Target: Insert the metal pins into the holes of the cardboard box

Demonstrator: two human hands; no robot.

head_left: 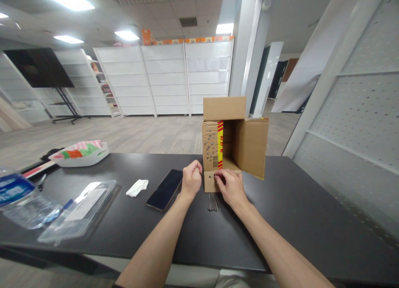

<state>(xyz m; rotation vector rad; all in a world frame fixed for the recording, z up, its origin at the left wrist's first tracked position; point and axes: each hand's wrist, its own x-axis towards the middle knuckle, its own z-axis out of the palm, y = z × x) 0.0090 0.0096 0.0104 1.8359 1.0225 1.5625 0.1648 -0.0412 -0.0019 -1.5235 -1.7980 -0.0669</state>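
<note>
Forearms (157, 238) bracket loose nails (213, 203); left hand (191, 179) clenched, contents hidden, right hand (232, 187) pinching a nail (214, 176) at the box flap (210, 186). Flap flexing could tilt it.

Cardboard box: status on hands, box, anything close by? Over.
Left hand fisted beside cardboard box. Right hand at lower flap. Box open. Nails fanned on table by flap's near edge.

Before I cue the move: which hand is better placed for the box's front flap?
Likely the right hand: its fingers are at the front flap. The left hand is curled into a fist beside the box.
</note>
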